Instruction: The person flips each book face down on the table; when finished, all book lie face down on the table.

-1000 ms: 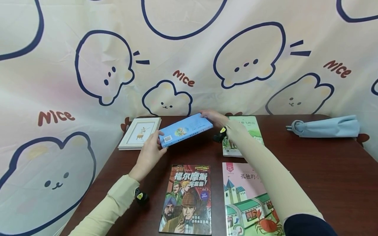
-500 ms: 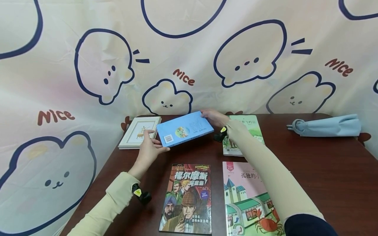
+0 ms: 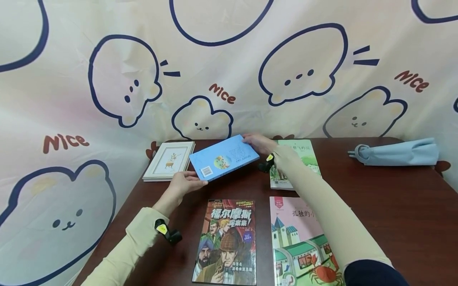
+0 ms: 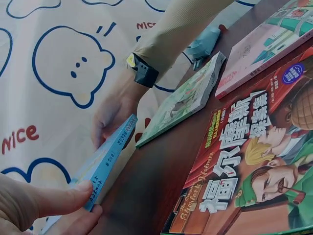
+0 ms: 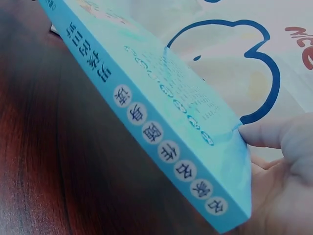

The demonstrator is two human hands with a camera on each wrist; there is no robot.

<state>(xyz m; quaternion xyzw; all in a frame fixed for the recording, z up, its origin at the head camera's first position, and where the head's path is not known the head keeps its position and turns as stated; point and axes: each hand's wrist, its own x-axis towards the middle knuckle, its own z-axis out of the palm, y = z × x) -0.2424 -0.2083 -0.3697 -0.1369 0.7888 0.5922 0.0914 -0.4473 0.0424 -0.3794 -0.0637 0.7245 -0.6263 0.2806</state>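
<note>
Above the far middle of a dark wood table, glossy and faintly grained: one blue book, a slim rectangular block with smooth card covers, held tilted by both hands. Back cover uppermost, with a white barcode patch, a round picture and small print; spine toward the person, lettered partly in pale discs.

Left hand: pinching the book's near-left corner, thumb against the spine edge, fingers beneath. Right hand: holding the opposite end, thumb flat on the cover, fingers below.

Sleeves, two: cream, close-fitting cloth, the left turned back at the wrist. Wrist cameras, two: small, black, angular, marked in yellow.

Frame: white, rectangular, stepped moulding, plant picture; just beside the book's left end.

Green book: paper-covered, lying flat behind the right forearm, partly hidden.

Pink book: broad, flat, printed with castle, train and crab; partly under the forearm in view.

Detective book: flat, glossy, illustrated with faces; near left of the pink book.

Bundle: pale blue folded fabric, tapering to a ringed end; far right.

Backdrop: cream sheet, lightly creased, with thick navy outlines.
</note>
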